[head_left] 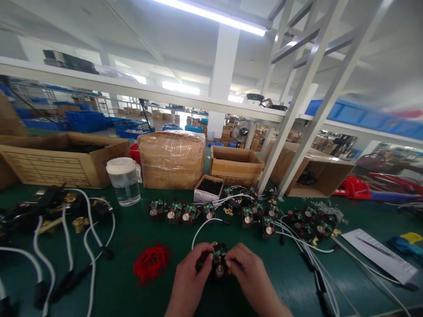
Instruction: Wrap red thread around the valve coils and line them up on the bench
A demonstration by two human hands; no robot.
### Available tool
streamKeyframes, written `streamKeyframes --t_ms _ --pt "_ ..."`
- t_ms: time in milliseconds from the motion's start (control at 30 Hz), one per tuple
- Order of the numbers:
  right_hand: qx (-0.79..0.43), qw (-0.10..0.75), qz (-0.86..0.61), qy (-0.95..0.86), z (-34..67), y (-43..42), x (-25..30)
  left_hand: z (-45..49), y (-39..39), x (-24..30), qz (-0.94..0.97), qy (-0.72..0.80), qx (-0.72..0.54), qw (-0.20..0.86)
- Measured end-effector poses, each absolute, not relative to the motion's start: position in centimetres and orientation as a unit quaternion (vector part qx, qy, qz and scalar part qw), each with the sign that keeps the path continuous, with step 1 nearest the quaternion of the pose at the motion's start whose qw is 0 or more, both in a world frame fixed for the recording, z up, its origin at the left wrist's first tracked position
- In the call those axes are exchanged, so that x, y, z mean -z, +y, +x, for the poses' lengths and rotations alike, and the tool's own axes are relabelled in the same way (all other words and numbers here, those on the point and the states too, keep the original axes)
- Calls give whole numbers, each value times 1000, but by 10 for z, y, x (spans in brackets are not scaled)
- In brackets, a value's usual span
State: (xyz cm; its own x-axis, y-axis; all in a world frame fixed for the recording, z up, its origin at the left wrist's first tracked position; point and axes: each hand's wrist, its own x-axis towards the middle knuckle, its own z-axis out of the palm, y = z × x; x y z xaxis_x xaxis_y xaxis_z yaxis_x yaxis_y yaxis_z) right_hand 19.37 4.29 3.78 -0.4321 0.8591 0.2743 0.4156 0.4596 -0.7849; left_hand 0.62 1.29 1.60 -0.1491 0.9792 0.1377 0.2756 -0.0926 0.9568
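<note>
Green counter (pixel 125 288), two hands at work, one small circuit-board unit (pixel 218 259) right between the fingers!
Left hand (pixel 191 275) grips the unit's left side; right hand (pixel 249 273) bunches its fingertips at the right edge, and what they pinch can't be made out. Neither hand is nearer, both right on it, long axis unclear. Red wire pile (pixel 150 265) sits left of the left fingers.

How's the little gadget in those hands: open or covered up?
Open: the small device shows its bare green circuit board between the left hand and right hand.
</note>
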Motion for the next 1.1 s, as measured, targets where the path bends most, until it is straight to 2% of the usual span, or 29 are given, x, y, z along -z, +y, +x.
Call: streamKeyframes --t_ms 200,267,400,500,667,800,867,967,1100 --pt "-182 70 -291 -937 202 72 -86 7 18 -16 561 564 -490 355" --pt "-199 43 -323 -924 198 72 -85 7 19 -15 559 559 -494 361" --pt "-406 166 -441 -783 191 61 -56 7 20 -13 548 561 -496 373" --pt "-485 258 -465 -694 187 53 -34 8 20 -14 546 568 -490 373" --pt "-517 326 -490 -622 179 41 -19 8 19 -17 550 577 -478 368" --pt "-460 334 -487 -662 180 39 -26 6 20 -19 558 584 -462 366" --pt "-425 293 -462 -721 186 43 -38 5 21 -20 564 588 -451 365" --pt "-351 167 -402 -829 194 59 -66 3 25 -22 577 592 -432 361" --pt "-132 -21 -246 -960 193 86 -101 0 31 -23 590 582 -415 376"
